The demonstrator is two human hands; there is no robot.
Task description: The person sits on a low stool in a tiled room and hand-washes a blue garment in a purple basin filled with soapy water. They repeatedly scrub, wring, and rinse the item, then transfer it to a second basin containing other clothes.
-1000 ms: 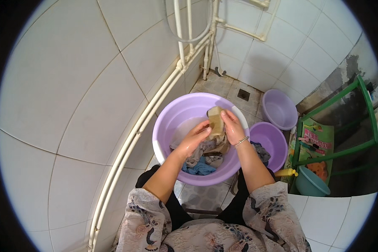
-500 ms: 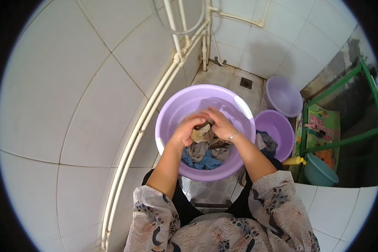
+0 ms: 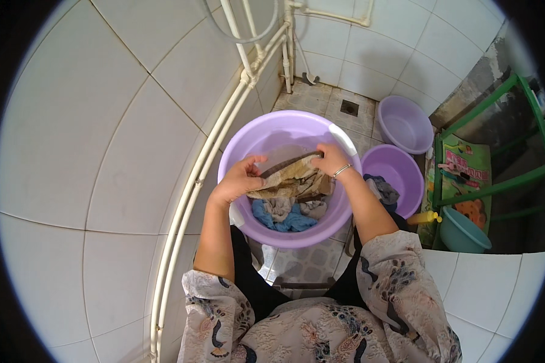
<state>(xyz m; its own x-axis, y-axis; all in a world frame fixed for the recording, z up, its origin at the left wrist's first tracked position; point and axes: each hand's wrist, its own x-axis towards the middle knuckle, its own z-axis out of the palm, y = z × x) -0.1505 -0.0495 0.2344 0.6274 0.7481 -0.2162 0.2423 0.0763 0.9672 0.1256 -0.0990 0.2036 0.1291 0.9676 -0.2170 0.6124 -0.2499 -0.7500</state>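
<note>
A brown-and-tan patterned cloth (image 3: 297,178) is spread out in a large purple basin (image 3: 290,239) between my knees. My right hand (image 3: 333,161), with a silver bracelet on its wrist, pinches the cloth's far right edge. At the cloth's left end is my left hand (image 3: 239,180), its fingers parted from the thumb, which lies against or just beside the fabric. Below the patterned cloth lie a crumpled blue cloth (image 3: 295,220) and greyish pieces (image 3: 280,209). The basin's far side shows some shallow water.
Right of the big basin stands a smaller purple basin (image 3: 413,175) with dark and grey cloth (image 3: 383,190). Behind it is a pale purple basin (image 3: 406,124). A green-framed rack (image 3: 496,201), a teal basin (image 3: 463,233) and a yellow handle (image 3: 424,218) are farther right. White pipes (image 3: 209,163) run along the left wall.
The cloth, bunched between both hands before, now lies spread out. My left hand has moved left and loosened; my right hand has moved right with the edge. The view has shifted slightly.
</note>
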